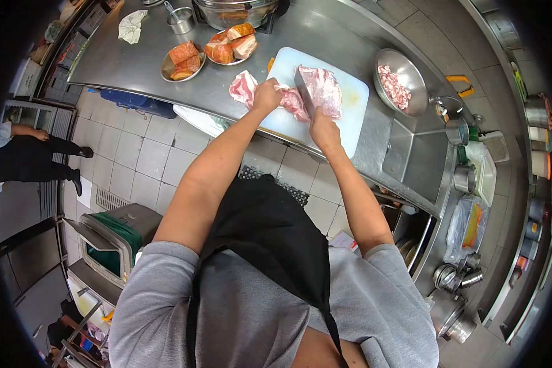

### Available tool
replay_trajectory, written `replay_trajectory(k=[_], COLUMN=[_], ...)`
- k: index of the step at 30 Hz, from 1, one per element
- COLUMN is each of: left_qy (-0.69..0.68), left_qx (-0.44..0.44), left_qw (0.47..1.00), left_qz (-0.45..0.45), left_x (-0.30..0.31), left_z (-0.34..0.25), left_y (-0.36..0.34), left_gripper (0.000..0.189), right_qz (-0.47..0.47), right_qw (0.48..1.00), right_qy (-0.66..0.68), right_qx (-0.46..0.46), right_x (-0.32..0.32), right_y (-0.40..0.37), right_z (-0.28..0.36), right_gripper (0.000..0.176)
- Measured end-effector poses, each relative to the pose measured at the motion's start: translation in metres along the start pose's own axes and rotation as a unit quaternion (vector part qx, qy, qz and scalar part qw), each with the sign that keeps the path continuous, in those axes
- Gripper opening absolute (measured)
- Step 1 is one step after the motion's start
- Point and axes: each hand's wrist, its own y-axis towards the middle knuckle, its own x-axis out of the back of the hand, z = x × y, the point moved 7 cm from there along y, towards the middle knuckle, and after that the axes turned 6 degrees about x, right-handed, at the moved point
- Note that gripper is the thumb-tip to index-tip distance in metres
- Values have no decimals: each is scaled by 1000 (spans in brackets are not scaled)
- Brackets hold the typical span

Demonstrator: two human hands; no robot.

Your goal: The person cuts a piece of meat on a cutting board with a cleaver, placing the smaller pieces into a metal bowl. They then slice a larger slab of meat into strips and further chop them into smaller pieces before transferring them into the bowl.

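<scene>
On a white cutting board (353,126) lies raw pink meat (323,86), with a further piece (243,88) reaching past the board's left edge. My right hand (325,130) is closed round the handle of a wide-bladed knife (303,88), whose blade rests against the meat. Just left of the blade, my left hand (267,97) is closed on the meat, its fingertips partly hidden. A metal bowl (418,76) to the right of the board holds small chopped meat pieces (393,87).
Two dishes of orange-skinned meat (184,58) (230,44) stand behind left, near a small metal pot (181,21) and a crumpled cloth (132,26). A sink (414,156) is at right. Another person (27,156) stands far left, beyond a bin (113,236).
</scene>
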Motion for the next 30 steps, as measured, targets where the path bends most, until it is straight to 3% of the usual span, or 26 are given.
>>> replay_trajectory(k=[4, 7, 8, 11, 12, 15, 17, 19, 21, 22, 26, 29, 30], left_qy=[-2, -17, -24, -32, -27, -43, -42, -83, -123, -106, -165, -238, -286], left_qx=[-13, 5, 5, 4, 2, 16, -5, 19, 46, 37, 28, 30, 25], left_qw=[1000, 1000, 1000, 999, 999, 998, 997, 995, 991, 993, 985, 969, 953], left_qz=[-4, 5, 4, -14, -24, -47, -71, -42, -3, -31, -42, -64, -97], left_x=[6, 11, 8, 10, 15, 20, 30, 39, 38, 41, 33, 37, 50], left_z=[0, -5, -4, -2, -7, 16, 27, 25, 21, 16, 15, 11, 1], left_y=[-6, -12, -12, -12, -14, -6, -14, -22, -42, -51, -65, -73, -74], left_gripper=[26, 24, 24, 25, 25, 26, 27, 26, 27, 26, 23, 21, 20], right_qz=[-96, -293, -321, -230, -35, -1, 12, -2, -58, -85, -247, -75, 4], right_qw=[994, 934, 923, 966, 999, 1000, 993, 994, 997, 996, 949, 997, 999], right_qy=[57, 165, 183, 109, 1, 22, 116, 110, 60, 35, 174, 20, 0], right_qx=[3, 118, 110, 37, 9, -6, -16, -19, 3, 11, 92, 13, 35], right_x=[69, 135, 146, 53, -29, -46, -28, -12, 23, 48, 126, 8, -24], right_y=[-8, -23, -30, -20, -5, 0, 5, 6, 2, -4, -26, -29, -39], right_z=[34, 76, 84, 40, -7, -24, -34, -40, -18, -1, 53, -16, -39], right_gripper=[22, 19, 16, 17, 24, 30, 29, 29, 31, 32, 26, 22, 24])
